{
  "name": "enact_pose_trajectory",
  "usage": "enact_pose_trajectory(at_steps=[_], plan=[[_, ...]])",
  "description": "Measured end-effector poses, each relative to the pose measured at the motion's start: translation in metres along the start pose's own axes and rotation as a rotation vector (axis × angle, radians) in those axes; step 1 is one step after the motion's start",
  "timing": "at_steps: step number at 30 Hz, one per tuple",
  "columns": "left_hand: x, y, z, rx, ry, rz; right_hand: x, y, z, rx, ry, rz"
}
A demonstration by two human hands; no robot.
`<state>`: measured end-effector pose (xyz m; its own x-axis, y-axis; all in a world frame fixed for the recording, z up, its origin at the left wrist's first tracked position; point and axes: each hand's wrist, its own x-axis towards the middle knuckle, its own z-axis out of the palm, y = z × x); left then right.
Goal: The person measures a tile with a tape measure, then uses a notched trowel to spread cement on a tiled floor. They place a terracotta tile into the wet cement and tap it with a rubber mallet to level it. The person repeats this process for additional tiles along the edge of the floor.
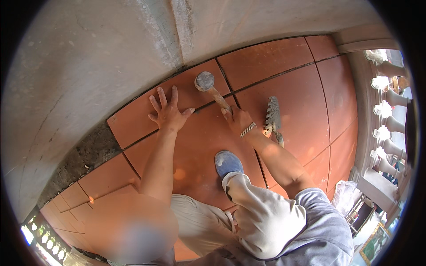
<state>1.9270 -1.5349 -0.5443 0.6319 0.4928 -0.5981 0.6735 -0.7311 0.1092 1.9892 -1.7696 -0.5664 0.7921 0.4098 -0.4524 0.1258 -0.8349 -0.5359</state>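
My left hand (pixel 169 113) lies with fingers spread on a terracotta tile (pixel 133 125) along the base of the grey wall. My right hand (pixel 239 119) is closed around the handle of a mallet (pixel 204 81), whose grey round head is over the tile just right of my left hand. A notched trowel (pixel 272 113), caked with grey mortar, lies on the tiles to the right of my right hand. My blue shoe (pixel 227 163) rests on a large tile between my forearms.
A grey wall (pixel 71 71) runs along the top and left. A strip of rough mortar bed (pixel 91 155) borders it at the left. A balustrade (pixel 386 119) stands at the right, with a white plastic bag (pixel 344 197) and assorted items below it. Another balustrade (pixel 49 246) shows lower left.
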Motion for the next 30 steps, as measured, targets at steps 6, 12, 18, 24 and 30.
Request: enact_pose_trajectory(at_steps=[6, 12, 18, 24, 30], plan=[[0.004, -0.009, 0.016, -0.053, 0.092, 0.068, -0.002, 0.002, 0.001, 0.017, 0.021, -0.005], [-0.026, -0.088, 0.072, -0.132, 0.464, 0.138, -0.004, -0.014, 0.012, -0.014, 0.013, -0.174], [-0.069, -0.158, 0.104, -0.158, 0.496, -0.129, 0.001, -0.091, 0.031, 0.014, -0.144, -0.488], [-0.07, -0.161, 0.115, -0.26, 0.537, -0.138, 0.019, -0.165, 0.064, 0.01, -0.379, -0.676], [-0.071, -0.163, 0.118, -0.315, 0.558, -0.121, 0.041, -0.19, 0.101, -0.31, -0.45, -0.659]])
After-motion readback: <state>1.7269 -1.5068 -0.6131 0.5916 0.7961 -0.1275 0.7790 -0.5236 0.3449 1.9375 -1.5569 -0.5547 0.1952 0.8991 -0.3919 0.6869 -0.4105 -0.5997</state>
